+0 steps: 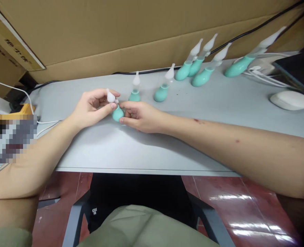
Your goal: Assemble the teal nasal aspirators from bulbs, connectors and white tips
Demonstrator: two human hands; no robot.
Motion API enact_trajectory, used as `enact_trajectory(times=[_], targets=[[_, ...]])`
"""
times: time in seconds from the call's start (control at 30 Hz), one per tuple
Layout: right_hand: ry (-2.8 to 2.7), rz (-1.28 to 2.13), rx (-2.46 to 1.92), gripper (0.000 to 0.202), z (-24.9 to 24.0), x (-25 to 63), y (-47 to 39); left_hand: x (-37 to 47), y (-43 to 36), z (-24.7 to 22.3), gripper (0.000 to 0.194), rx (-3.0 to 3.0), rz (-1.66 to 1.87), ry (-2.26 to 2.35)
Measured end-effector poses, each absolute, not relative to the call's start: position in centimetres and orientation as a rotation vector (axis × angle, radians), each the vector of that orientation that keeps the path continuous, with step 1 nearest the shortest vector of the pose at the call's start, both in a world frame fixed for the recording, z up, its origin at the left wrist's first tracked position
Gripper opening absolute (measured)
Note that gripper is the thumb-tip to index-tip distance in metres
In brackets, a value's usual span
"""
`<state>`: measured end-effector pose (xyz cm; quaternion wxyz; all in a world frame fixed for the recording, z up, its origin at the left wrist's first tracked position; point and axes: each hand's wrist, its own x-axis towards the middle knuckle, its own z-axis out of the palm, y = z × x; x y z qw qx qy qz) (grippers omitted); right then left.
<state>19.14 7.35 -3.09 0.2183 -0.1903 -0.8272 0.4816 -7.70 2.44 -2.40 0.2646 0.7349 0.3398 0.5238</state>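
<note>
Both hands hold one small bulb device (118, 114), which has a teal bulb at the bottom and a white pointed tip at the top. My left hand (94, 106) pinches its upper part between thumb and fingers. The teal bulb is held from the right by the thumb and fingers of my right hand (138, 116). Just behind my right hand stands a similar device (135, 95), its base partly hidden. Another one (161, 92) is to the right of that, and several more (202, 76) stand tilted farther right.
A white mouse (292, 100) lies on the grey table (146, 159) at the right, near a dark device (298, 72) and white cables. Brown cardboard (116, 34) lines the back. Yellow and white items (25, 109) and a blurred-out object (16, 139) are at the left.
</note>
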Motion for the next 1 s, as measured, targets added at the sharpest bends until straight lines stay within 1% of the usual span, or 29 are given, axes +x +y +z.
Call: enact_trajectory(times=[0.1, 0.23, 0.33, 0.4, 0.53, 0.6, 0.67, 0.73, 0.9, 1.0], targets=[[-2.298, 1.397, -0.567, 0.021, -2.7, 18.8, 7.4, -8.2, 2.8, -2.8, 0.037, 2.020, 1.399, 0.935], [-2.356, 1.479, -0.867, 0.020, -0.4, 18.0, 6.7, -8.7, 3.3, -3.1, 0.048, 2.094, 1.384, 0.939], [-2.353, 1.473, -1.065, 0.019, 1.6, 17.2, 5.8, -8.9, 3.6, -3.0, 0.047, 2.145, 1.399, 0.899], [-2.384, 1.410, -1.117, 0.018, 2.4, 16.7, 5.3, -9.0, 3.8, -3.0, 0.045, 2.163, 1.404, 0.861], [-2.364, 1.297, -1.024, 0.032, 1.9, 16.7, 5.3, -9.3, 4.1, -3.0, 0.049, 2.116, 1.428, 0.868], [-2.326, 1.298, -0.900, 0.037, 0.9, 16.9, 5.7, -9.3, 4.1, -3.0, 0.046, 2.077, 1.446, 0.878], [-2.298, 1.265, -0.772, 0.036, -0.2, 17.1, 6.3, -9.2, 4.1, -3.0, 0.043, 2.053, 1.456, 0.875], [-2.279, 1.225, -0.693, 0.031, -1.1, 17.1, 6.8, -9.1, 4.2, -3.0, 0.044, 2.038, 1.461, 0.871], [-2.198, 1.186, -0.662, 0.020, -2.1, 16.5, 7.4, -8.9, 4.4, -3.1, 0.043, 1.992, 1.516, 0.831], [-2.173, 1.143, -0.670, 0.025, -2.2, 16.2, 7.4, -8.6, 4.3, -3.0, 0.044, 1.971, 1.533, 0.838]])
